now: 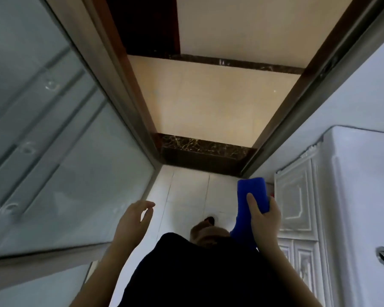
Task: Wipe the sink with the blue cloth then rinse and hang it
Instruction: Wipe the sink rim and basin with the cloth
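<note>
Blue cloth [251, 196], folded, sits gripped in right hand [264, 220], thumb across it. Left hand [133, 218] empty, fingers loosely spread. White sink [368, 218] at near right: best to turn there and open cloth flat before wiping.

Open doorway [208, 103] ahead, flanked by the glass panel [53, 140] at left and white cabinet [297, 196] at right.

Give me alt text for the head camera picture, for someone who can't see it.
A person's right hand grips a blue cloth while the left hand hangs open and empty. A white sink on a panelled cabinet stands at the right, a glass panel at the left, and a dark marble threshold lies ahead.
</note>
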`<state>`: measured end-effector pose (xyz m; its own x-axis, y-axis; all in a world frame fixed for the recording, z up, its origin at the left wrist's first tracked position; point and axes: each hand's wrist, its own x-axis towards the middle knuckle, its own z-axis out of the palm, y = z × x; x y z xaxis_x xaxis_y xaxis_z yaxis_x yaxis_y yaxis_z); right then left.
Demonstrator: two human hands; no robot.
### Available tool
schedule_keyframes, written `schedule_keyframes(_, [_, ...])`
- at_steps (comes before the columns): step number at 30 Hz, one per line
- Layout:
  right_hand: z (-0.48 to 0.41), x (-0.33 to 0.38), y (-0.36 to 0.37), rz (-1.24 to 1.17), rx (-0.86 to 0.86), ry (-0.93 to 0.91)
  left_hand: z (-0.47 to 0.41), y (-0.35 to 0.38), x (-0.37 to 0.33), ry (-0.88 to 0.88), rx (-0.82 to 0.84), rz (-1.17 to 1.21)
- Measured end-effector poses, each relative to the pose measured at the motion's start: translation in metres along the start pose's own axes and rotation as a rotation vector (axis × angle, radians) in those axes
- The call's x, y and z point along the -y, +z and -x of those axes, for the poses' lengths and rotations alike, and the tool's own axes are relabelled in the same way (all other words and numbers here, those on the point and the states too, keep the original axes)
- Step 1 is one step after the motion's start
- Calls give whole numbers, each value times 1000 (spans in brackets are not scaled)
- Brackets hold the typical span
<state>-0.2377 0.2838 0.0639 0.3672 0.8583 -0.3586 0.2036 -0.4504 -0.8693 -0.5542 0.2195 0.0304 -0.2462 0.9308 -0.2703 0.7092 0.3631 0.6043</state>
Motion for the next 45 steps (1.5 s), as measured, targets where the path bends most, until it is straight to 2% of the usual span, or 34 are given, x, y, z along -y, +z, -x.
schedule_keyframes(5, [-65, 58, 0, -71, -81, -47, -111, -23, -82, 135, 18, -35])
schedule_keyframes(8, [-93, 76, -8, -90, -203, -69, -172, -25, -131, 298, 88, -36])
schedule_keyframes(13, [-130, 79, -19, -111, -458, 23, -260, 9, -191, 467, 339, -94])
schedule_keyframes(17, [-146, 71, -16, -146, -684, 200, -323, 44, -232, 633, 619, -228])
schedule_keyframes(21, [-142, 68, -13, -253, -919, 368, -362, 78, -293, 869, 819, -346])
schedule_keyframes(29, [-105, 64, -36, -399, -1366, 537, -342, 166, -406, 1324, 1034, -372])
schedule_keyframes(34, [-79, 38, -50, -454, -1542, 654, -300, 220, -429, 1447, 1163, -461])
schedule_keyframes(40, [-70, -2, -94, -495, -1561, 728, -262, 273, -432, 1435, 1276, -610])
schedule_keyframes(45, [-72, -24, -167, -493, -1508, 656, -214, 307, -465, 1420, 1247, -537])
